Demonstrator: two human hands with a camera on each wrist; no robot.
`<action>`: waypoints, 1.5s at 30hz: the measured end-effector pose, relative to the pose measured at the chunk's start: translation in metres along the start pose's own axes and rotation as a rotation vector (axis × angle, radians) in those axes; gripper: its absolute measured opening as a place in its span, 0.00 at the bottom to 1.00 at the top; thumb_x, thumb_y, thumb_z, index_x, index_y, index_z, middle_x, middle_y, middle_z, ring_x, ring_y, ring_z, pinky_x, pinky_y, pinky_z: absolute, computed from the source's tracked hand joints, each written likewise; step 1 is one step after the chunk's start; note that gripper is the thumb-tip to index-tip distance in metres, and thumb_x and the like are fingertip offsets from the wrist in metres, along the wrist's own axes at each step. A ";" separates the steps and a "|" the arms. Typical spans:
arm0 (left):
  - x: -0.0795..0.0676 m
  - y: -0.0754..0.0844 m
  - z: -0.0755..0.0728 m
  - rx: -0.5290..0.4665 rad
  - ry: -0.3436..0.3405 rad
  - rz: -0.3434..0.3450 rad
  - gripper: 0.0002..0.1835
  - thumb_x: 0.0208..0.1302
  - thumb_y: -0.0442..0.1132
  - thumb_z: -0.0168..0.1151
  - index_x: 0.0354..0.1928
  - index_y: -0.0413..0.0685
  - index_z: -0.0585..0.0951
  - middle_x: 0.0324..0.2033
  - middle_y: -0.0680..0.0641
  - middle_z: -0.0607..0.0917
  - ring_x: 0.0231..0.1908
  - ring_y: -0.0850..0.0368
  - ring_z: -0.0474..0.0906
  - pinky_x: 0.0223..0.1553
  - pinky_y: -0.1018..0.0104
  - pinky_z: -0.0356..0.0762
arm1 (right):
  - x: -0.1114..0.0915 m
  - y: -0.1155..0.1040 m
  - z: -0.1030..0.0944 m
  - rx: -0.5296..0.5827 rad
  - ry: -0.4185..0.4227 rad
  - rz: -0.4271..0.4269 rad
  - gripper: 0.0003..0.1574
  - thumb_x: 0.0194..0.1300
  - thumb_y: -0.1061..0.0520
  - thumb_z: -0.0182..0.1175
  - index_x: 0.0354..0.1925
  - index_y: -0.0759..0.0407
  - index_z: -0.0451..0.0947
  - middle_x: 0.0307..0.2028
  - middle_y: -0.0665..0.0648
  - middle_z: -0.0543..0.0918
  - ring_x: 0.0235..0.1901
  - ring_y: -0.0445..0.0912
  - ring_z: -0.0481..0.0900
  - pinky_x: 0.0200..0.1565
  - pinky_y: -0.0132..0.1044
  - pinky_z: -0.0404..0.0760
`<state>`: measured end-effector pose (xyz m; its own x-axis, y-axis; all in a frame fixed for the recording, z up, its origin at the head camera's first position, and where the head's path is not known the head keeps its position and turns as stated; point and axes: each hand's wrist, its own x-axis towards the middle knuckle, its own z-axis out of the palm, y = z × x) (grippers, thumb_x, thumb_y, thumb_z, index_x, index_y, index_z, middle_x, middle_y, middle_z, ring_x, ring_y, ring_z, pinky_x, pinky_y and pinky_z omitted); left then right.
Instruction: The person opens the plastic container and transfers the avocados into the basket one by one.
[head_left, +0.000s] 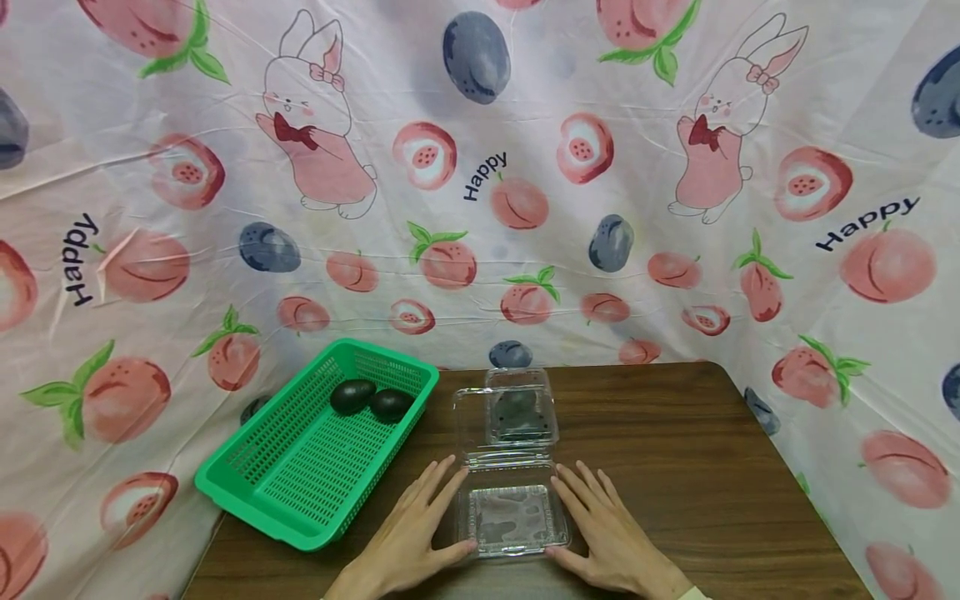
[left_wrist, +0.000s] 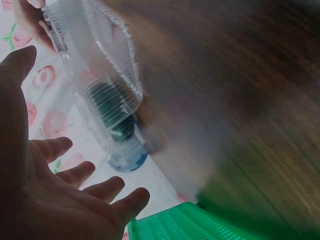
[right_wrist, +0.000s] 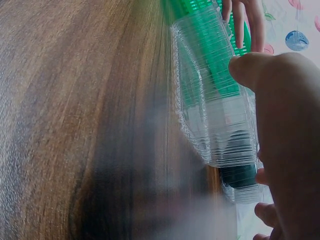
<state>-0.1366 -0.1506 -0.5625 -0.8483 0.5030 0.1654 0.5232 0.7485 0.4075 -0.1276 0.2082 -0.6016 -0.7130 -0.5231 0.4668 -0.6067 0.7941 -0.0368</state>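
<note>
A clear plastic clamshell container (head_left: 513, 521) stands on the table in front of me with its lid (head_left: 471, 417) raised toward the back. Nothing lies in its tray. My left hand (head_left: 408, 533) is at its left side, fingers spread and fairly straight, thumb tip near the front corner. On the opposite side, my right hand (head_left: 611, 533) mirrors this, its fingertips and thumb right at the rim. Behind the raised lid, a second clear container (head_left: 552, 433) holds a dark rounded thing (right_wrist: 239, 176), partly hidden by the plastic.
To the left, a green perforated basket (head_left: 262, 533) holds two dark avocados (head_left: 352, 397) near its far end. The wooden table (head_left: 675, 467) extends to the right. Fruit-and-rabbit printed cloth (head_left: 525, 108) hangs around the back and both sides.
</note>
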 end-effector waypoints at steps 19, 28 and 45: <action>-0.003 -0.009 0.013 -0.029 -0.041 -0.012 0.55 0.73 0.73 0.69 0.89 0.47 0.65 0.89 0.37 0.63 0.86 0.22 0.60 0.78 0.20 0.68 | -0.001 -0.001 0.001 0.000 -0.002 0.003 0.60 0.70 0.22 0.70 0.78 0.62 0.77 0.78 0.63 0.80 0.77 0.67 0.79 0.88 0.33 0.17; -0.004 -0.009 0.014 -0.037 -0.065 -0.012 0.56 0.73 0.75 0.67 0.89 0.45 0.65 0.88 0.36 0.65 0.85 0.22 0.61 0.77 0.20 0.68 | 0.000 0.000 0.002 0.003 -0.002 -0.005 0.60 0.70 0.22 0.70 0.79 0.63 0.77 0.78 0.63 0.80 0.76 0.68 0.80 0.88 0.34 0.17; -0.002 -0.004 0.021 -0.011 -0.062 -0.001 0.58 0.72 0.78 0.65 0.89 0.45 0.65 0.88 0.37 0.66 0.86 0.24 0.61 0.77 0.21 0.71 | -0.007 0.010 0.002 0.049 0.023 -0.019 0.60 0.73 0.21 0.68 0.80 0.63 0.75 0.80 0.63 0.78 0.75 0.69 0.78 0.89 0.32 0.20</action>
<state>-0.1354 -0.1454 -0.5830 -0.8421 0.5281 0.1092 0.5211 0.7445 0.4173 -0.1295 0.2189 -0.6064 -0.6930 -0.5304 0.4882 -0.6371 0.7676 -0.0703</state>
